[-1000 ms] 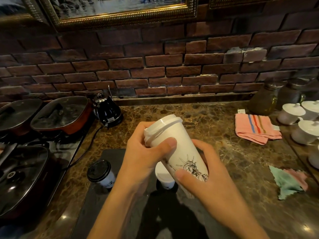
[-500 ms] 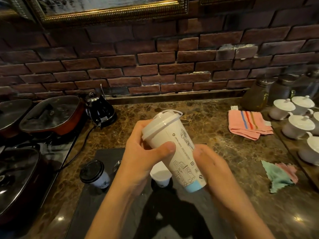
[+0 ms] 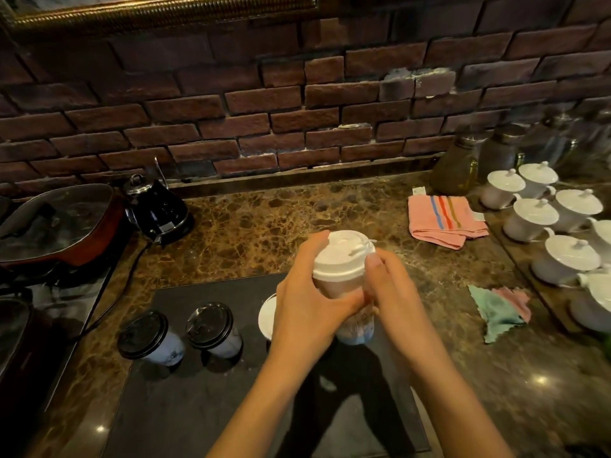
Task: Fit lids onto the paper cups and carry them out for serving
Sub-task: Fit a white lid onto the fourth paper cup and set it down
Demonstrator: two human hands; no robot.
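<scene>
I hold a tall white paper cup with a white plastic lid [image 3: 344,259] upright above a dark mat [image 3: 198,401] on the brown marble tabletop [image 3: 264,223]. My left hand [image 3: 310,302] wraps its grip around the cup's body; my right hand [image 3: 386,289] presses its grip closed against the lid's edge. On the mat to the left stand two small cups with black lids [image 3: 145,337], and a third, white-topped cup [image 3: 267,315] sits partly hidden behind my left wrist. A black kettle [image 3: 155,206], a striped pink towel [image 3: 443,219] and seven or so lidded white porcelain cups [image 3: 529,216] lie around.
</scene>
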